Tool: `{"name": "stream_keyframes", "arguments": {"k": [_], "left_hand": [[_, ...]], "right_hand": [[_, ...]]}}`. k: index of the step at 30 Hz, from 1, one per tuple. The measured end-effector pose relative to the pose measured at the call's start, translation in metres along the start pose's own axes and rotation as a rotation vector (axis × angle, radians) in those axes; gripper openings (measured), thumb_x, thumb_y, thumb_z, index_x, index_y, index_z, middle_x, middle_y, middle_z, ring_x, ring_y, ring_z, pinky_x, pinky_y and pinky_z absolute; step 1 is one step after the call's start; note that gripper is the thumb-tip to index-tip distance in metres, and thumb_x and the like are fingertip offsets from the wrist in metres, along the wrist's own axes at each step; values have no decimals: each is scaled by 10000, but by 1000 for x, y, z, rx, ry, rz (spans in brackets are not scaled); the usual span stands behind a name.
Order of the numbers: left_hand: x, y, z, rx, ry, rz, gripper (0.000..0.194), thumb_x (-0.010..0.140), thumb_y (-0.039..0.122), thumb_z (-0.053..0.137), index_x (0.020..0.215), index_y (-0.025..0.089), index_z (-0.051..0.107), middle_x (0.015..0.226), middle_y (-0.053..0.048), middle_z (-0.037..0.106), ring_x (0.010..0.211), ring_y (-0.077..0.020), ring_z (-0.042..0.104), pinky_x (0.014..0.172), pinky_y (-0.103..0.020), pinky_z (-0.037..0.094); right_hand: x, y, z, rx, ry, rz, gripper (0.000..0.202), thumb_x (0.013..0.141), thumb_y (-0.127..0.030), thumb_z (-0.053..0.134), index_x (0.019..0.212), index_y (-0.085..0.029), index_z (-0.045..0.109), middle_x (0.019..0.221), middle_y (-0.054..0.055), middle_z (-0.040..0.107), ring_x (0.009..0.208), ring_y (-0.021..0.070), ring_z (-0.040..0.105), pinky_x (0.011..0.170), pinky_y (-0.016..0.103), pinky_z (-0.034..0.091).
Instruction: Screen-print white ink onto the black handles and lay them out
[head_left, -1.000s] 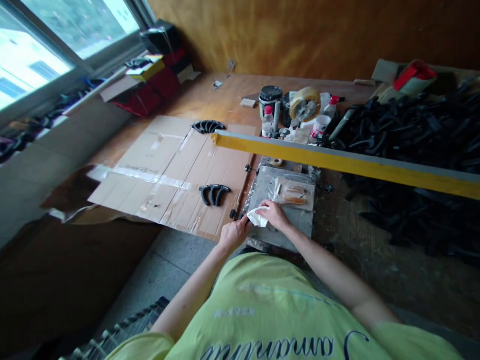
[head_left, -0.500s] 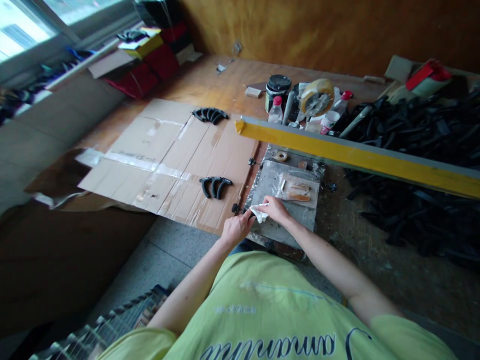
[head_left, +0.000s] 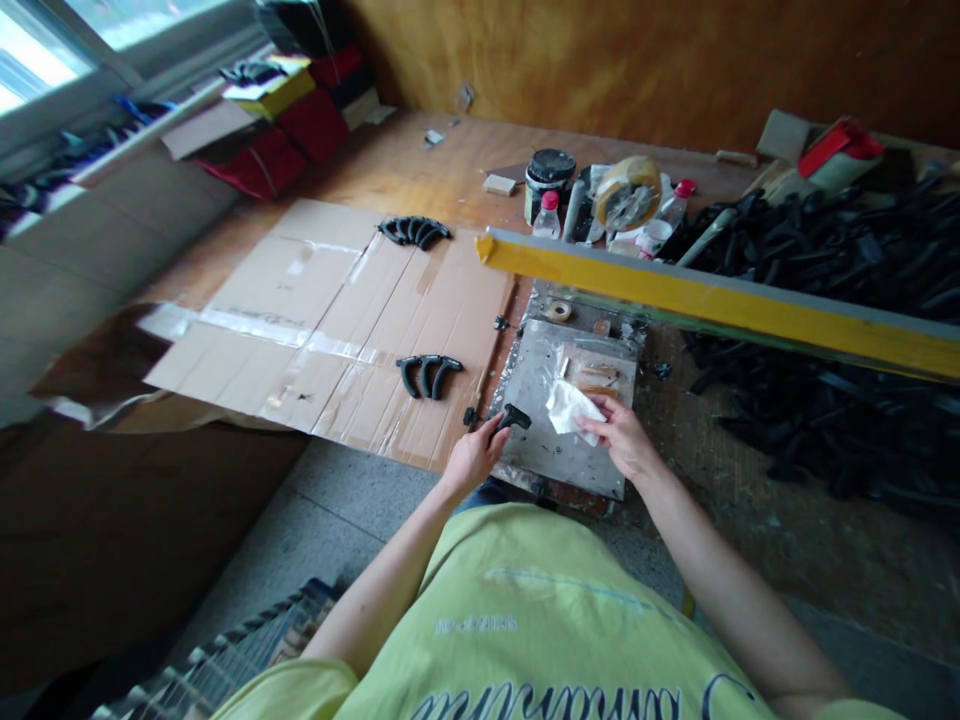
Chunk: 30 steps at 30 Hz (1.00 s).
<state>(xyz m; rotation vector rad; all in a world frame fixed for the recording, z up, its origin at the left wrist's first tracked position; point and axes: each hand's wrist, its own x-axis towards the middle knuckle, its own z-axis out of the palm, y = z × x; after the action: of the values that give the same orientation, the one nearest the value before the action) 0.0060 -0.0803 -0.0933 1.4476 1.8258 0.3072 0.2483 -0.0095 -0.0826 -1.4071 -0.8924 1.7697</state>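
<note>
My left hand [head_left: 470, 457] is closed round one end of a black curved handle-like part [head_left: 515, 416], whose wider end sticks out to the right. A crumpled white cloth or tissue [head_left: 568, 407] is pinched in my right hand [head_left: 621, 437], apart from the black part. Both hands are over the near side of a grey work plate [head_left: 536, 455]. Similar black curved parts [head_left: 429, 375] lie in a small group on the flattened cardboard [head_left: 360, 385], left of my hands. A second row of them [head_left: 414, 232] lies farther back.
A yellow-sided bar [head_left: 675, 295] crosses above the bench on the right. Behind it stand a black-lidded tub [head_left: 550, 180], a red-capped bottle [head_left: 548, 215] and a tape roll [head_left: 628, 193]. A large heap of black parts [head_left: 840, 290] fills the right side.
My right hand has moved right with the white cloth, away from the black part. The part's wider end now shows uncovered in my left hand, which has stayed nearly in place.
</note>
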Motion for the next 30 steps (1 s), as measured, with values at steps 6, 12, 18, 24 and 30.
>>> {"name": "stream_keyframes", "arguments": {"k": [6,12,18,24,30], "left_hand": [[-7,29,1,-340,-103,77,514,854,601,482,1090,164,616,657,0,652,491,-134,563,486,-218,394],[-13,61,10,-358,-202,113,395,820,557,553,879,166,555,540,51,524,404,-110,496,406,-202,325],[-17,75,10,-416,-227,155,316,853,496,532,934,191,518,553,69,513,394,-85,463,392,-179,312],[-8,85,18,-491,-313,122,351,842,518,545,940,184,500,560,62,530,358,-74,428,354,-177,297],[-6,95,28,-463,-394,161,364,856,511,540,989,172,534,581,60,519,395,-62,419,386,-170,316]], "right_hand": [[-22,-2,25,-39,150,-234,393,549,-354,830,838,-195,618,767,-23,652,681,140,575,662,271,466],[-20,4,47,-486,249,-586,274,697,-435,724,704,-209,569,816,18,623,877,202,577,818,324,439],[-8,4,-5,-397,561,-368,347,678,-492,711,750,-189,559,719,4,627,658,165,549,637,278,410],[-37,-13,3,-262,494,-381,354,687,-510,707,795,-195,588,768,12,656,713,170,578,647,261,438],[-15,-8,-23,-415,566,-379,300,703,-489,652,765,-211,555,750,20,641,706,177,574,669,281,456]]}}
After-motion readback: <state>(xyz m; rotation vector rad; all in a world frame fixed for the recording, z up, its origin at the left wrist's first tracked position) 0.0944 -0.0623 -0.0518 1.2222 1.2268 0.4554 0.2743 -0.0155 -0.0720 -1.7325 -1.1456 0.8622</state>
